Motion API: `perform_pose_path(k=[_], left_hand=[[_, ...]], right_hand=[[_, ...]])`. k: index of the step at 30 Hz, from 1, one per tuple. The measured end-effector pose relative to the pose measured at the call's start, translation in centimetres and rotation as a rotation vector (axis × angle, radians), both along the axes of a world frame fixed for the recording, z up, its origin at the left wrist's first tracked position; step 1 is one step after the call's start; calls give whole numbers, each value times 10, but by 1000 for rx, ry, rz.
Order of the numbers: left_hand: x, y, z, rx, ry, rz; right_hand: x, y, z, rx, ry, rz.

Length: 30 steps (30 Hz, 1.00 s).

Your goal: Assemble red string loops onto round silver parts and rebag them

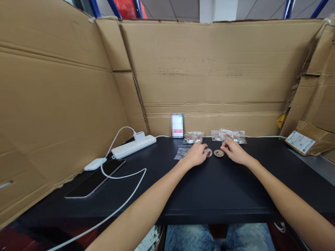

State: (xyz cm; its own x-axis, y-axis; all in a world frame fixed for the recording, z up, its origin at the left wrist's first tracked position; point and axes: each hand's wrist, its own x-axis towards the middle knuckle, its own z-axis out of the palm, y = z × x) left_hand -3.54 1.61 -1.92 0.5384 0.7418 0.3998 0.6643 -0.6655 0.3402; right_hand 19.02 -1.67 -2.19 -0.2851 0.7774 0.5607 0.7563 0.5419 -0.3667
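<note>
My left hand (195,154) rests on the black table with curled fingers at the edge of a small silvery ring-shaped piece (209,152), partly hidden by the fingertips. Just right of it lies a tan round disc with a hole in its centre (218,153). My right hand (235,151) is beside this disc, thumb and fingers pinched together near a small red bit at its upper edge. What the pinch holds is too small to name. A flat clear plastic bag (181,152) lies partly under my left hand.
Clear bags with red-and-silver pieces (193,137) and more such bags (229,135) lie along the back. A phone-like screen (177,125) leans on the cardboard wall (209,69). At left are a power strip (134,146), a tablet (94,179) and a white cable; a parcel (309,138) sits right.
</note>
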Motion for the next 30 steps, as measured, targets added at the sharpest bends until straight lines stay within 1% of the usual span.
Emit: perform_pose_path(k=[2, 4, 8, 12, 16, 19, 21, 22, 24, 27, 28, 30], left_hand=[[1, 0, 0, 25, -11, 10], [2, 0, 2, 49, -3, 28], [3, -3, 6, 111, 28, 54], [3, -11, 10, 153, 39, -28], [6, -16, 11, 183, 9, -151], [9, -17, 14, 170, -60, -182], [12, -18, 17, 125, -132, -166], [13, -18, 18, 78, -171, -152], [15, -18, 21, -60, -264, -115], [16, -16, 22, -251, -439, -46], [16, -15, 22, -291, -494, -25], [15, -13, 22, -356, -579, 10]], right_hand=[[-2, 4, -8, 23, -12, -43], [-7, 6, -13, -14, -23, -48], [-17, -1, -13, -62, -55, 0], [-23, -7, -7, -85, -55, 48], [-24, -9, -1, -32, -10, 55], [-25, -11, 5, 6, 33, 63], [-26, -13, 8, 19, 63, 80], [-27, -14, 9, 22, 79, 90], [-30, -16, 12, 46, 122, 88], [-34, -18, 15, 109, 239, 31], [-35, -18, 16, 109, 294, 16], [-35, -18, 17, 53, 413, 17]])
